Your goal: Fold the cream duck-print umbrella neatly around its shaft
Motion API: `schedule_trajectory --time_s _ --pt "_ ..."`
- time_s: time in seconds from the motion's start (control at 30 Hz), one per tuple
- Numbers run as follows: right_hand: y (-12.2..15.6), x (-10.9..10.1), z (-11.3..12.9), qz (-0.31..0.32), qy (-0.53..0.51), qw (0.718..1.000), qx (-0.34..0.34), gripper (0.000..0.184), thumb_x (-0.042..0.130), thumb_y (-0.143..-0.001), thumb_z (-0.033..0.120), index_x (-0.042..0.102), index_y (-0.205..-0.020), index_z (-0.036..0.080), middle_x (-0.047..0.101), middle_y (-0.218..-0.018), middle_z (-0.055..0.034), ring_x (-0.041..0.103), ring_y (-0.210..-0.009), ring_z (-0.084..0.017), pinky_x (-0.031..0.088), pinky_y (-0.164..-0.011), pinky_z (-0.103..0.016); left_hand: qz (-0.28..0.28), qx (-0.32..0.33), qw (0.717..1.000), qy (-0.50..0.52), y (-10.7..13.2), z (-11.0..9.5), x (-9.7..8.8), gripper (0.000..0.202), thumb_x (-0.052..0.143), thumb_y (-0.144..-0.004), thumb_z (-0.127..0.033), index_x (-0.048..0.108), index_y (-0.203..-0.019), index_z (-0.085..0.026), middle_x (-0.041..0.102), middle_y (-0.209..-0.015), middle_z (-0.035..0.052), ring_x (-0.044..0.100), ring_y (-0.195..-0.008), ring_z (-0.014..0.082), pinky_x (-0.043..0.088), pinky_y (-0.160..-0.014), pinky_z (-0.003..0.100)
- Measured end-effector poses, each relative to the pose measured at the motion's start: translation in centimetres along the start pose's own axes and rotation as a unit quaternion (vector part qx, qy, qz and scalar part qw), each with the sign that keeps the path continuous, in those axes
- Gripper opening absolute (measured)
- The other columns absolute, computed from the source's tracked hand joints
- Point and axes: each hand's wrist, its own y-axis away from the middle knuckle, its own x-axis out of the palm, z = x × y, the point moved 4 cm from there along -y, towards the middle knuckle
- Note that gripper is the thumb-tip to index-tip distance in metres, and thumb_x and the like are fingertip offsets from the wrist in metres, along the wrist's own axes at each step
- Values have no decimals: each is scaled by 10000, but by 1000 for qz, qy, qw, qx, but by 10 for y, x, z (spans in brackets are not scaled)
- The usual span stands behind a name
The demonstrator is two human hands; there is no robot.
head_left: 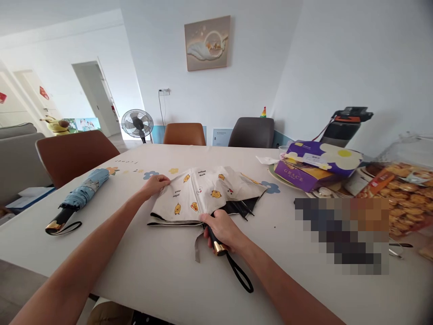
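A cream umbrella printed with yellow ducks lies on the table, its canopy loosely collapsed and partly spread. My right hand is wrapped round its black handle, which has a gold end and a black wrist loop. At the canopy's upper left edge, my left hand pinches the fabric between thumb and fingers. Black lining and rib tips show on the right side. A grey closing strap hangs loose beside the handle. Farther left lies a folded blue umbrella with a black and gold handle.
Purple boxes, a clear container of cookies and a dark bottle crowd the table's right side. A pixelated patch hides something there. Chairs stand along the far and left edges of the white table. A fan is behind.
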Motion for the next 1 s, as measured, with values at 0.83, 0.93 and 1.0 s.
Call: schedule_trajectory --time_s 0.83,0.93,1.0 --pt "6 4 6 -4 47 999 -27 204 480 -776 296 441 -635 155 557 -483 -27 504 -303 -145 327 -260 -218 100 414 878 -219 47 -209 106 373 367 -878 -347 517 -1191 -210 481 -1340 53 343 -1285 196 235 -1064 410" --pt "9 3 8 -4 49 999 -19 241 468 -779 292 440 -578 163 535 -441 -23 465 -270 -134 296 -243 -216 199 443 827 -284 45 -237 146 364 382 -862 -329 523 -1178 -214 471 -1342 67 334 -1279 226 126 -1064 524" --pt "10 3 9 -10 64 998 -19 287 452 -793 308 448 -545 164 513 -400 -26 401 -230 -113 263 -230 -215 254 441 796 -328 46 -244 164 404 470 -802 -412 547 -1138 -203 505 -1298 90 361 -1245 257 112 -1052 543"
